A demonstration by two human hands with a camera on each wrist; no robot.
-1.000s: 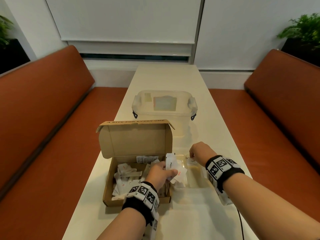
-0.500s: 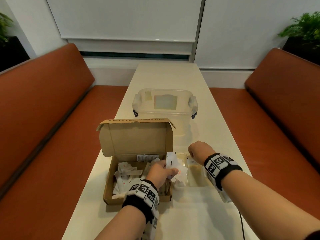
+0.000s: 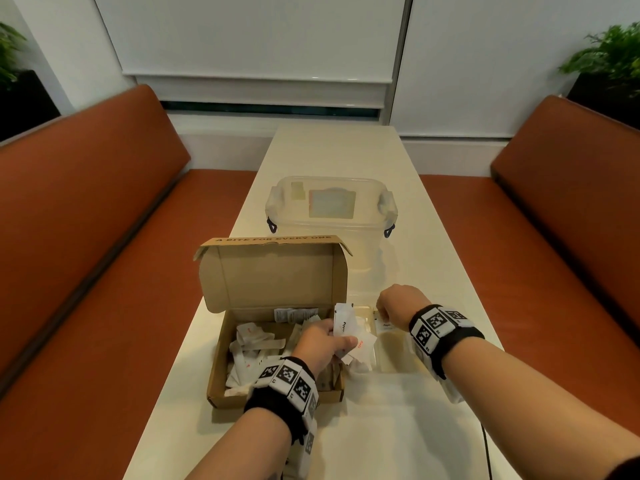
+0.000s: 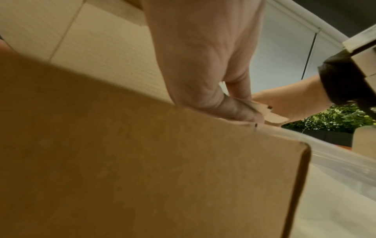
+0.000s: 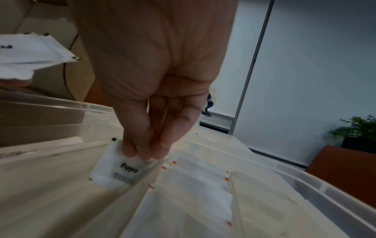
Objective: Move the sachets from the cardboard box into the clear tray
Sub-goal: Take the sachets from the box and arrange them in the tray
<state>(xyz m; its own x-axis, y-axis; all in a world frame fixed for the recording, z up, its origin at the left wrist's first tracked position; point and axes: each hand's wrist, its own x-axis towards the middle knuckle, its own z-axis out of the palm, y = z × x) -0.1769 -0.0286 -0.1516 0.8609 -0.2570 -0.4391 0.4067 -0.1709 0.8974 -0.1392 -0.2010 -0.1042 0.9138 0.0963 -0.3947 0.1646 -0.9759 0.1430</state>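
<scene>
Partly done: several sachets lie in the clear tray (image 5: 305, 191) beside the cardboard box (image 3: 221, 375), many remain boxed; left hand (image 3: 320, 344) grips a sachet bunch (image 3: 353, 336), right hand (image 5: 154, 77) pinches a pepper sachet (image 5: 114, 167) into the tray.

Left hand (image 3: 323, 344) grips sachet bunch (image 3: 353, 337) over cardboard box (image 3: 273, 341) right edge. Right hand (image 3: 398, 308) pinches pepper sachet (image 3: 386, 326) above clear tray (image 3: 391, 351). Lidded container (image 3: 330, 209) behind.

head: table (image 3: 433, 258) viewed from above, facing forward-down | wrists: placed close, aimed along fingers | shared: cardboard box (image 4: 142, 161) seen in head and left-wrist views
</scene>
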